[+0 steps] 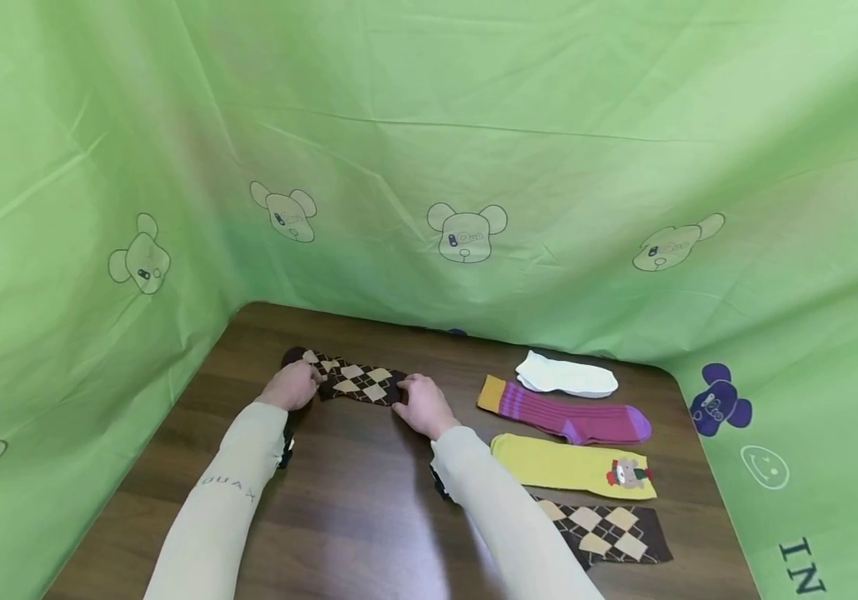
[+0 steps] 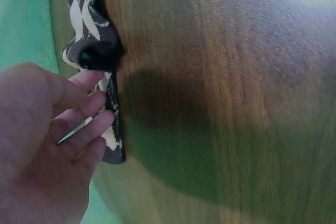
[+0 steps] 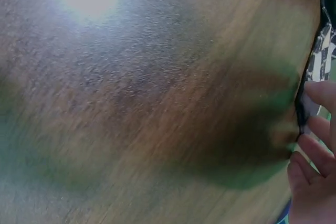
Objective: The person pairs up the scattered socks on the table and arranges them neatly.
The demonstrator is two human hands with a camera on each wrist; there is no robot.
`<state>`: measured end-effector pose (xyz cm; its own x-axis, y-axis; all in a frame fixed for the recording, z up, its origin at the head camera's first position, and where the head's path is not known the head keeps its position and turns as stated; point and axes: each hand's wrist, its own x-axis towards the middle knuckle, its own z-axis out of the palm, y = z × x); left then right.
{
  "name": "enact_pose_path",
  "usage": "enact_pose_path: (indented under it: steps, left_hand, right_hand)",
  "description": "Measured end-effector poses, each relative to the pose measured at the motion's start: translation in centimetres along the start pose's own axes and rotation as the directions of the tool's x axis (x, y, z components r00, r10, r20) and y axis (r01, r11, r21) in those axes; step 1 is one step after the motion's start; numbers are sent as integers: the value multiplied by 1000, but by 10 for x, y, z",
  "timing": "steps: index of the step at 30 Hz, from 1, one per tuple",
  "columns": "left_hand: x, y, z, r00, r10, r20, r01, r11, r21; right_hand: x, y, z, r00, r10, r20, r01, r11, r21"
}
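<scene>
A dark brown argyle sock (image 1: pixel 357 382) with cream diamonds lies stretched out sideways near the table's far left. My left hand (image 1: pixel 293 385) touches its left part, fingers spread and loosely bent over the toe end. In the left wrist view, the thumb reaches a raised dark fold (image 2: pixel 100 51) of this sock, and the other fingers rest along it. At the sock's right end is my right hand (image 1: pixel 425 406). Its thumb and fingers are extended against the dark edge, seen beside the sock (image 3: pixel 321 59) in the right wrist view.
On the right of the brown wooden table (image 1: pixel 353 500) lie a white sock (image 1: pixel 567 375), a magenta sock (image 1: pixel 564 414) with an orange cuff, a yellow sock (image 1: pixel 556 462), and another argyle sock (image 1: pixel 612 533), partly behind my right sleeve. A green printed cloth (image 1: pixel 368 167) hangs around the table.
</scene>
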<state>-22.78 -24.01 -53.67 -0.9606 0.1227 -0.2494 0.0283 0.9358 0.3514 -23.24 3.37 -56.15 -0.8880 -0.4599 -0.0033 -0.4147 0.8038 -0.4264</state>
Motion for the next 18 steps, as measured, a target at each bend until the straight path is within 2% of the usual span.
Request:
enact_pose_path:
  steps: [9, 15, 18]
  left_hand:
    - [-17, 1, 5, 997, 68, -23, -68, 998, 9]
    - [-30, -2, 11, 991, 114, -66, -114, 993, 3]
    - [-35, -4, 16, 990, 115, -80, -117, 993, -21]
  right_hand:
    - [-9, 0, 1, 999, -52, 9, 53, 991, -119]
    - [-22, 2, 2, 996, -89, -13, 87, 989, -122]
    - [-28, 4, 3, 993, -114, -36, 109, 987, -120]
